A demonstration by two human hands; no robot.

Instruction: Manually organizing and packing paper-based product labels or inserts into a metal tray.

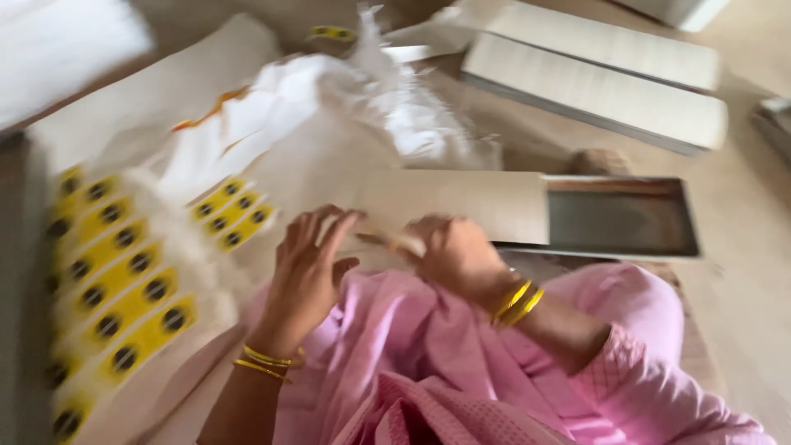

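The picture is blurred by motion. My left hand (309, 268) hovers with fingers spread over a long flat beige board (461, 202) lying across my lap. My right hand (449, 251) is closed around a thin stick-like tool (387, 241) that points left toward my left hand. Both wrists carry yellow bangles. Pink cloth (461, 363) covers my legs below the hands. At the board's right end sits a dark grey rectangular tray (618, 218).
A white sack (115, 272) printed with yellow strips and black dots lies at the left. Crumpled white plastic (354, 107) is heaped beyond the board. Two stacks of pale flat boards (601, 86) rest on the floor at the upper right.
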